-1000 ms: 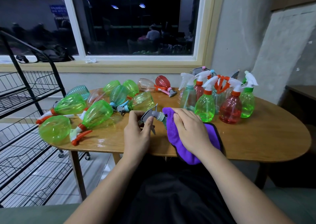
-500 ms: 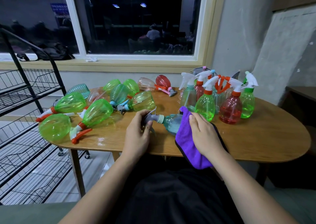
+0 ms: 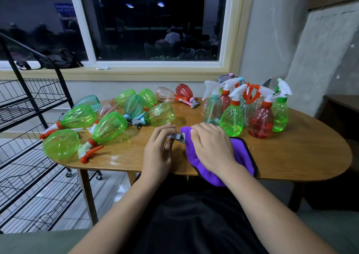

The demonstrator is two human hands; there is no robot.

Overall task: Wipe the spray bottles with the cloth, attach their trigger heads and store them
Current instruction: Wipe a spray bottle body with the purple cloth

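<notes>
At the near edge of the surface (image 3: 295, 149), about midway along it, the left hand (image 3: 158, 153) has its fingers (image 3: 165, 130) curled round a grey trigger head (image 3: 173, 136), pinching it from above and below. Just to its right, the right hand (image 3: 211, 147) lies palm down with its fingers (image 3: 202, 132) bent over the purple cloth (image 3: 242, 156), gripping the fabric round the bottle. The body of that bottle is hidden under the fabric, and only its pale neck collar (image 3: 182, 138) shows. The relation that matters is this: the bottle lies on its side with its long axis running roughly along the near edge, neck toward the left hand and base toward the right. I judge that any wiping stroke or twist must therefore travel along that line or turn about it, with the left hand as the anchor at the head. Further in, toward the left end, the lying bottles (image 3: 108, 127) are scattered with heads fitted, well apart from the hands. Toward the far right stand the upright bottles (image 3: 232, 119), close together. Beyond the left end is a black wire rack (image 3: 29, 106), probably the storage place.
</notes>
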